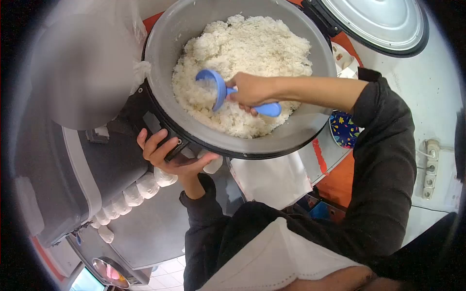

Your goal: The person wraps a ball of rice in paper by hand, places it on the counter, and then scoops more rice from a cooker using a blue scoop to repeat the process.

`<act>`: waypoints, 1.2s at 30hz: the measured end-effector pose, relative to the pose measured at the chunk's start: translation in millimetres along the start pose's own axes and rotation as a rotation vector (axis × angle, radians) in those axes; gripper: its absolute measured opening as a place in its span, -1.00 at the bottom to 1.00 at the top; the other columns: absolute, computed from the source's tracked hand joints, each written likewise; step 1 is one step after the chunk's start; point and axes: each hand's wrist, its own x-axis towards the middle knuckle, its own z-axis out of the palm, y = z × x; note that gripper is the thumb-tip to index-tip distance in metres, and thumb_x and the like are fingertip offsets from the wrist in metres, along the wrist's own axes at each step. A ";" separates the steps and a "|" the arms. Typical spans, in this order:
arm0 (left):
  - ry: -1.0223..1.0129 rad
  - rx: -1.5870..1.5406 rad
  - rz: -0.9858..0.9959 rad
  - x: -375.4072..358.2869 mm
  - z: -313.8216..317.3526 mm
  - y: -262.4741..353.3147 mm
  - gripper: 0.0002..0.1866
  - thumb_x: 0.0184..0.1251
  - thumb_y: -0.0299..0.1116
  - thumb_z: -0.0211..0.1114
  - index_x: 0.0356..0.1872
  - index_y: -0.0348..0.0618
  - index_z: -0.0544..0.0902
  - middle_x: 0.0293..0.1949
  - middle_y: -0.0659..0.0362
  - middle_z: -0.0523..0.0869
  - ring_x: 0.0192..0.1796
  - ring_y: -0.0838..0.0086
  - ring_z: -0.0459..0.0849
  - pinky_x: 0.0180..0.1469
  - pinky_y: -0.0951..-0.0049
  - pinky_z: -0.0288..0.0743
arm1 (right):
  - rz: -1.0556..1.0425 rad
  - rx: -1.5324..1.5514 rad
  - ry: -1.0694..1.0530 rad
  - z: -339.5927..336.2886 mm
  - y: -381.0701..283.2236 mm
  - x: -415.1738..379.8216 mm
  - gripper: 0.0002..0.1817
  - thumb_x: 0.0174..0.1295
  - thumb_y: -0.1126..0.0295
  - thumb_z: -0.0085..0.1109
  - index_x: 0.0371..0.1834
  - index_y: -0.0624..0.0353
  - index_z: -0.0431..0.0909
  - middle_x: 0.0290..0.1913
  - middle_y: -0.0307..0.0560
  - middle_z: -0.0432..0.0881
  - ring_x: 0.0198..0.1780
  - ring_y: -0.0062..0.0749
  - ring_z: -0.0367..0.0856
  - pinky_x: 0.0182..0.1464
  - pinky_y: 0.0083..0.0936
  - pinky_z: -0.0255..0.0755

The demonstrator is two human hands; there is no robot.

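Observation:
A large rice cooker (162, 63) with a grey inner pot stands in front of me, filled with a mound of cooked white rice (257, 46). My right hand (252, 89) is wrapped around the handle of a blue rice scoop (268, 109). The scoop's round head is in the rice near the left side of the pot, with some rice in it. At the cooker's lower left, my left hand (177, 160) grips its black side handle, thumb below the rim and fingers spread around the outside.
White packets (147, 184) line the counter at left, beside a large dark grey appliance (116, 155). White paper sheets (272, 179) lie below the cooker. Its opened lid (378, 22) is at upper right. A floral bowl (343, 128) and a power strip (430, 169) are at right.

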 end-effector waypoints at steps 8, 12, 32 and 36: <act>-0.068 0.010 -0.061 -10.0 -9.0 -9.2 -0.22 -0.42 0.33 0.53 -0.18 0.13 0.45 -0.12 0.26 0.43 0.11 0.29 0.39 0.27 0.04 0.22 | -0.043 -0.049 -0.002 -42.9 -14.9 2.7 -0.56 0.34 0.41 -0.04 0.30 0.10 0.33 -0.54 -0.11 0.46 -0.58 -0.43 0.47 -0.57 -0.46 0.41; -0.070 -0.034 -0.083 -5.0 -9.7 -4.4 -0.22 -0.45 0.28 0.56 -0.16 0.14 0.45 -0.10 0.26 0.42 0.18 0.24 0.33 0.28 0.04 0.20 | -0.472 -0.829 0.470 14.7 -32.8 -2.7 -0.21 0.00 0.69 -0.05 0.42 0.35 -0.02 -0.43 0.34 0.57 -0.36 0.15 0.60 -0.31 -0.16 0.49; -0.090 -0.157 -0.244 -5.3 -9.2 5.5 -0.20 -0.54 -0.01 0.68 -0.12 0.05 0.48 0.02 0.23 0.45 0.31 0.16 0.20 0.34 0.08 0.06 | -0.402 -0.918 0.281 22.5 -42.6 -133.9 -0.40 0.14 0.50 0.08 0.32 0.20 0.26 -0.40 0.31 0.61 -0.33 0.11 0.63 -0.23 -0.18 0.49; -0.055 -0.155 -0.325 -6.1 -7.2 10.8 -0.22 -0.52 0.05 0.66 -0.13 0.07 0.49 0.01 0.24 0.47 0.30 0.17 0.21 0.33 0.07 0.01 | -0.367 -0.695 0.129 21.5 -39.3 -70.4 -0.48 0.23 0.51 0.02 0.30 0.17 0.30 -0.34 0.29 0.63 -0.34 0.04 0.64 -0.22 -0.17 0.46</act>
